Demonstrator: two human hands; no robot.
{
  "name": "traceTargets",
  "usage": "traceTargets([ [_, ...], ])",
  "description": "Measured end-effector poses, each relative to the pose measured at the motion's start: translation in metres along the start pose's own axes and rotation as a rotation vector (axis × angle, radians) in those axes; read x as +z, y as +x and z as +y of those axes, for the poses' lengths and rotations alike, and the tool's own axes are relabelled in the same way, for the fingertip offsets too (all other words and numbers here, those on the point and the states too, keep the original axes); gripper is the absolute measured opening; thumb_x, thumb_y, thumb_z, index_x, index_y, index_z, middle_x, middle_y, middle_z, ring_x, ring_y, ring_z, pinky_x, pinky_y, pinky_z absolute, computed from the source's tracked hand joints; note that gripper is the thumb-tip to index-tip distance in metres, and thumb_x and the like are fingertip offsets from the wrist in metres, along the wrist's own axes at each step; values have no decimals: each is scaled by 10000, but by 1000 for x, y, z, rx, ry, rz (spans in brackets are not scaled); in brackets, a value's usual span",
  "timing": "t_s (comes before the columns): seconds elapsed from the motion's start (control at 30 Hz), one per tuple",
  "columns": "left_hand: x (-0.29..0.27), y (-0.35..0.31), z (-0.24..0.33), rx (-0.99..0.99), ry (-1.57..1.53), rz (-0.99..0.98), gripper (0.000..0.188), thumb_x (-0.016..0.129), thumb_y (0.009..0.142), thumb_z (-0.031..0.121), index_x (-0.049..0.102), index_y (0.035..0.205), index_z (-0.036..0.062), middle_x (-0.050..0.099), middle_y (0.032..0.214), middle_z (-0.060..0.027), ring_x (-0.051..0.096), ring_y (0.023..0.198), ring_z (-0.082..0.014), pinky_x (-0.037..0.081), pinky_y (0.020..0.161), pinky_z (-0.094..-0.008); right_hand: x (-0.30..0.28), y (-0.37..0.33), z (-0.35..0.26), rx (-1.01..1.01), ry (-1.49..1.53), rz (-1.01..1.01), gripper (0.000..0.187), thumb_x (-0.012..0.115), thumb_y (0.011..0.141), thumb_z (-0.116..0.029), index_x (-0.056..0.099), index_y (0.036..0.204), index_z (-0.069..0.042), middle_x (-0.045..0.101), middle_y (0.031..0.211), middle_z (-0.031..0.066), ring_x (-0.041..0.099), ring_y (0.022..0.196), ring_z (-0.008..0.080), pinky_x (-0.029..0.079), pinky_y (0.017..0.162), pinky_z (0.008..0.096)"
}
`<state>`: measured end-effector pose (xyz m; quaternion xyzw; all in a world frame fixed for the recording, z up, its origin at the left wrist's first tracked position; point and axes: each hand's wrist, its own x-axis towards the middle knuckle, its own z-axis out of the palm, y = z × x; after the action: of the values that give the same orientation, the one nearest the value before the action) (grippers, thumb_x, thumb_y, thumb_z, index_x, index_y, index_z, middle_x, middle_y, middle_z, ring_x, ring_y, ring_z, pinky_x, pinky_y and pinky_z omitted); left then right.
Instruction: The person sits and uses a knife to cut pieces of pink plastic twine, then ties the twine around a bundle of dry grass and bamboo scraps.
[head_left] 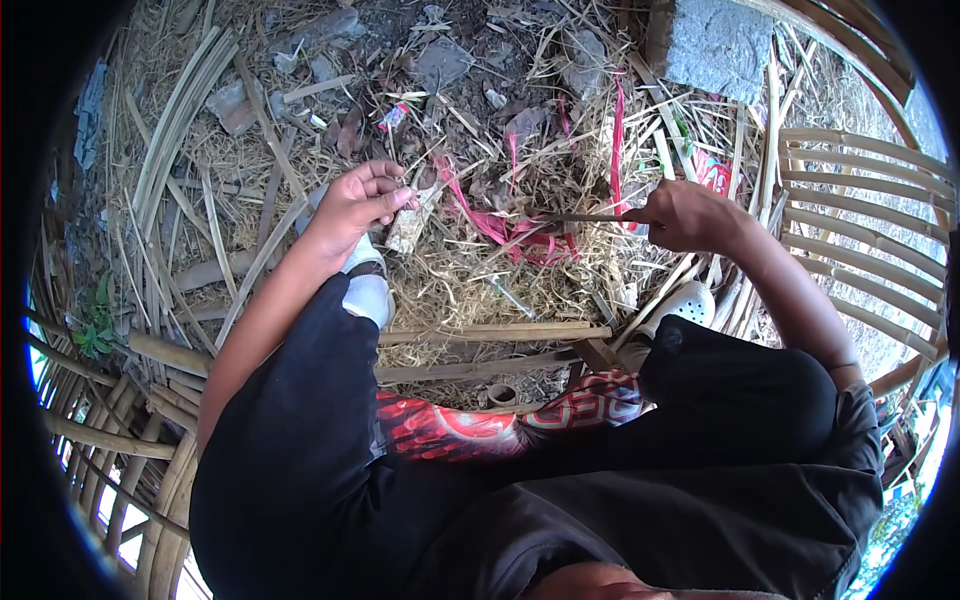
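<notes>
L hand (358, 205) pinching, R hand (683, 215) fisted on prob. blade (578, 217).

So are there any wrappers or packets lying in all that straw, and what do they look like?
Small wrapper: on the ground beyond the left hand, crumpled, red, white and a bit of blue.
Red packet: among the straw just past the right hand, beside the bamboo slats, flat, red with pale markings.
No signs or screens show.
</notes>
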<state>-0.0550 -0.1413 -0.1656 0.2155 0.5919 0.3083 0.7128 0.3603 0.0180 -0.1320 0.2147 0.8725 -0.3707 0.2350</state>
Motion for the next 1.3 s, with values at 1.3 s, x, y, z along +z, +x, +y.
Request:
traceTargets([
  [1.3, 23, 4, 9, 13, 178, -43, 360, 739, 867, 99, 559, 1175, 50, 677, 918, -22, 663, 899, -103, 486, 770, -233, 46, 6, -33, -53, -145, -134, 114, 543, 857, -8, 632, 923, 17, 669, 766, 167, 705, 734, 320, 583, 669, 428],
])
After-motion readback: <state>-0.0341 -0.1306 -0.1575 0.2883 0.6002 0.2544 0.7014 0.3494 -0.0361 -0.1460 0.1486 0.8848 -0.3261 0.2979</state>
